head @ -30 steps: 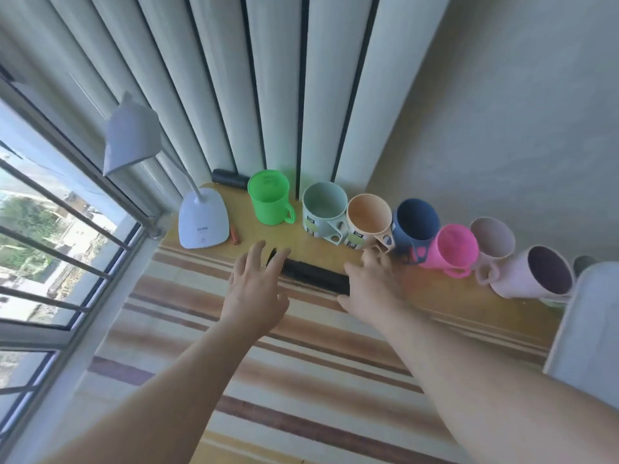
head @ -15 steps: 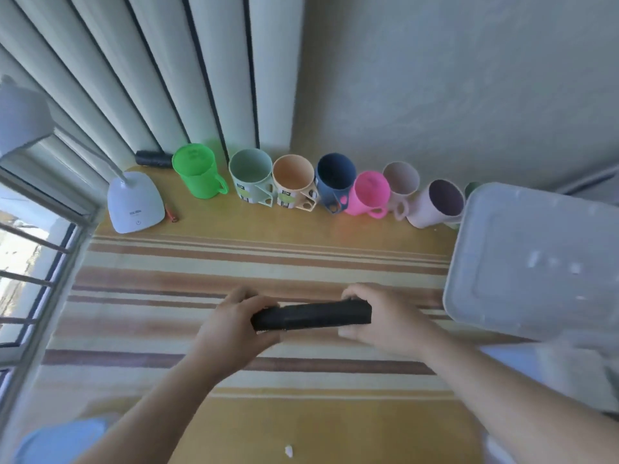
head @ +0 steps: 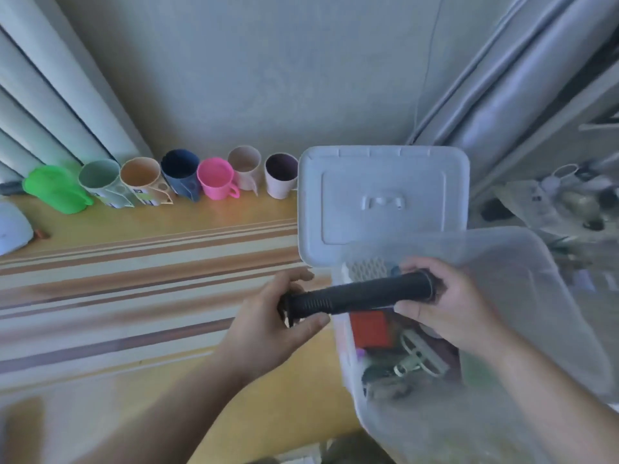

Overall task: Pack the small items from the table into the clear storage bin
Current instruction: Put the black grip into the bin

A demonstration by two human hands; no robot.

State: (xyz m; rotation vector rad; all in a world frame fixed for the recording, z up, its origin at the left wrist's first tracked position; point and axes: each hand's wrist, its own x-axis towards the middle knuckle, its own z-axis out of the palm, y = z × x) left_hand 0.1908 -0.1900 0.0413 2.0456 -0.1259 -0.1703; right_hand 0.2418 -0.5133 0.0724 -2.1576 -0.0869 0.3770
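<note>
Since the moment before, I had carried the black ribbed tube (head: 358,294) rightward from over the striped tablecloth (head: 134,296) until its right half hung above the open clear storage bin (head: 522,269). My left hand (head: 278,324) was clamped around the tube's left end, thumb underneath and fingers curled over the top, and my right hand (head: 445,304) was closed around the right end, just inside the bin's near-left wall. The tube lay almost level between them, its left end a little lower, and it crossed the bin's left rim rather than sitting wholly inside. Below it the bin already held a red block (head: 371,329), a pale strap with a metal clip (head: 413,358) and some darker things too blurred for me to name. The white lid (head: 382,195) lay on the far side of the bin, off the opening. Along the far edge of the table stood the row of mugs, from the green mug (head: 55,190) on the left through the pink mug (head: 216,179) to the pale ones beside the lid. As I judged it, the risk was the tube's length: lowered as it was, its left end could catch on the rim and tip the tube back onto the table, or it might wedge across the contents and stand proud, keeping the lid from closing.
</note>
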